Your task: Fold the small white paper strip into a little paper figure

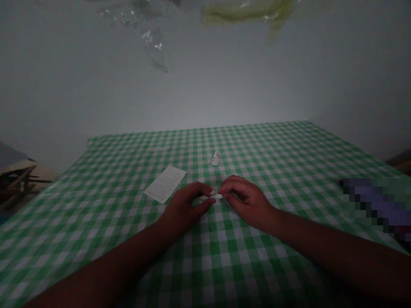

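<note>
A small white piece (218, 196), perhaps folded paper, lies between the two hands, low over the near-middle part of the green-and-white checked tablecloth (205, 256). Its long axis runs roughly left to right, across the person's view, with one end toward each hand; the fingers cover so much of it that its full outline, and whether it touches the cloth, cannot be told. The left hand (188, 200) comes in from the near left, its thumb and index finger narrowly apart with the left part of the piece between them. The right hand (248, 199) comes in from the near right, its thumb and fingertips drawn together at the right end of the piece in a pinch. To the left and slightly farther off, near the left hand, a printed sheet (165, 184) lies flat, its long axis slanting from near left to far right. Farther away, beyond the gap between the hands, sits a crumpled white scrap (215, 158), its narrow tip pointing to the far side. At the right edge of the table is a dark, purplish object (375, 201), blurred into blocks. Beyond the table's far edge rises a pale wall (205, 94), with clear plastic (156, 47) and yellow plastic (247, 13) high on it.
</note>
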Tool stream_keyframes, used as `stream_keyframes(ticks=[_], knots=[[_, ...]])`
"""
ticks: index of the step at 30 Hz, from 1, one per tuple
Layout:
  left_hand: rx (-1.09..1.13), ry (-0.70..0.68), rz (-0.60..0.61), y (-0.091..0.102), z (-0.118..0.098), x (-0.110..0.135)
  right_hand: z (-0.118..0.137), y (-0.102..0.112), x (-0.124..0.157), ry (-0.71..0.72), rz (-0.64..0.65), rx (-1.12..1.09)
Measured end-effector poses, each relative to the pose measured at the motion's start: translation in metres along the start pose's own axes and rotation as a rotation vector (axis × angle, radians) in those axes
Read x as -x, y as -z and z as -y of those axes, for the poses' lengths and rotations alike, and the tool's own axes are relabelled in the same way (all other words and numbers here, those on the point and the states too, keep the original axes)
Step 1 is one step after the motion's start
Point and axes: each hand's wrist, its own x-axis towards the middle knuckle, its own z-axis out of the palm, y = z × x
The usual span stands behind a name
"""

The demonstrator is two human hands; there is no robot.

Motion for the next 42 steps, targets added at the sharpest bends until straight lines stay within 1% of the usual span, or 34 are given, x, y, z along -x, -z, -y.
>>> stream_keyframes(ticks=[4,8,15,21,25,27,30,34,37,42], knots=[[0.049,0.05,0.003,0.0,-0.002,0.001,-0.002,-0.005,0.004,-0.102,-0.007,-0.056],[0.033,0.061,0.011,0.001,-0.003,0.001,-0.004,-0.007,0.005,-0.22,0.038,-0.052],[-0.051,0.103,-0.003,0.001,-0.006,0.001,0.001,-0.006,0.004,-0.295,0.029,-0.053],[-0.061,0.097,0.016,0.001,-0.006,0.001,0.0,-0.009,0.004,-0.429,-0.003,-0.204],[0.019,0.102,0.031,-0.001,-0.002,0.002,-0.001,-0.011,0.003,-0.496,-0.022,-0.295],[0.042,0.088,0.062,-0.002,-0.003,0.002,-0.002,-0.011,0.003,-0.511,-0.029,-0.328],[0.018,0.071,0.099,-0.002,-0.007,0.001,-0.003,-0.011,0.004,-0.517,-0.027,-0.334],[-0.023,0.094,0.095,-0.001,-0.011,-0.001,-0.005,-0.011,0.004,-0.426,0.003,-0.255],[-0.04,0.081,0.08,0.0,-0.011,-0.001,-0.007,-0.011,0.005,-0.378,0.021,-0.232],[-0.061,0.063,0.096,0.002,-0.013,-0.001,-0.01,-0.011,0.006,-0.416,0.013,-0.271]])
